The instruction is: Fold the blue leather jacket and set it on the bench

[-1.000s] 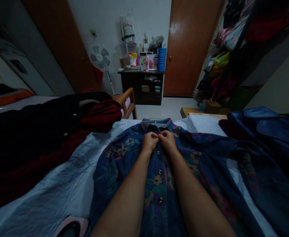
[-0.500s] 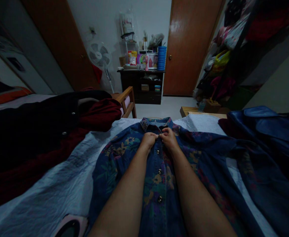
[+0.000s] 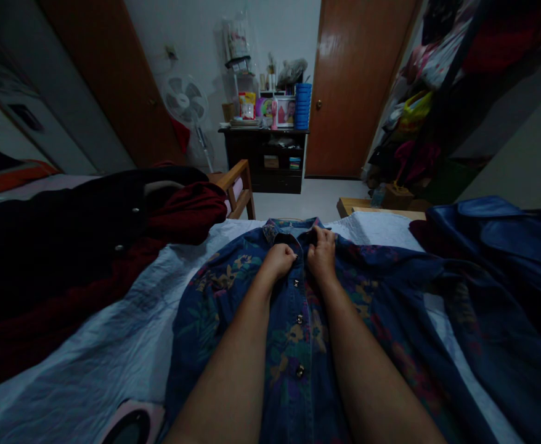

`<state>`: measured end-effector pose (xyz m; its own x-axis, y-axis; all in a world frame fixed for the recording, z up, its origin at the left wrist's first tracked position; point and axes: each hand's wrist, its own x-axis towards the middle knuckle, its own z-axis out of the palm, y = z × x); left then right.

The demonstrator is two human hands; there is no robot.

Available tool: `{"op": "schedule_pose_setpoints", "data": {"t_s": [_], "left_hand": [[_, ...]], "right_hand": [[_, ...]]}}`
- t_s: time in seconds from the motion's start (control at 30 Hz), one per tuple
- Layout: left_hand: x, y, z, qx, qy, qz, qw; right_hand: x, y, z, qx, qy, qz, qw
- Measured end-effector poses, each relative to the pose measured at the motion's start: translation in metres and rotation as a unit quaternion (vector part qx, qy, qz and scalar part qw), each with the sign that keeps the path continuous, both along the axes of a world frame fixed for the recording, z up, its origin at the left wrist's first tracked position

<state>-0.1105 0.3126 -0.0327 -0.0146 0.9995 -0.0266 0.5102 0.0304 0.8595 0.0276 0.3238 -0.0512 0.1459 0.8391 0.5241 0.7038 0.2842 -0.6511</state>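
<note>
A dark blue floral denim shirt lies front up on a pale blue bed cover, its collar at the far end. Several metal buttons run down its front placket. My left hand is closed on the placket edge near the top, just below the collar. On the other side of the neck opening, my right hand rests at the right collar and upper front, fingers bent and somewhat apart. What lies under its fingertips is hard to make out.
Dark and maroon garments lie at the left, a blue bag-like item at the right. A pink-and-black object sits at the near left edge. Beyond the bed stand a wooden chair, a fan and a dark cabinet.
My right hand has moved away from my left hand, slightly right and up toward the collar, and its fingers have loosened. My left hand has stayed nearly in place on the placket.
</note>
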Motion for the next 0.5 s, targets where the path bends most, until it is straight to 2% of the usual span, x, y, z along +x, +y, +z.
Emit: {"op": "schedule_pose_setpoints", "data": {"t_s": [0.2,0.33,0.43,0.5], "left_hand": [[-0.005,-0.006,0.01,0.023,0.083,-0.067,0.994],[-0.006,-0.011,0.017,0.03,0.122,-0.086,0.988],[-0.005,-0.012,0.022,0.037,0.147,-0.062,0.987],[-0.005,-0.012,0.024,0.078,0.165,0.0,0.983]], "right_hand": [[0.002,-0.003,0.001,-0.028,-0.03,-0.033,0.999],[0.005,-0.002,0.001,-0.02,-0.029,-0.056,0.998],[0.005,-0.002,0.002,0.012,-0.043,-0.056,0.997],[0.005,-0.003,0.004,0.034,-0.056,-0.038,0.997]]}}
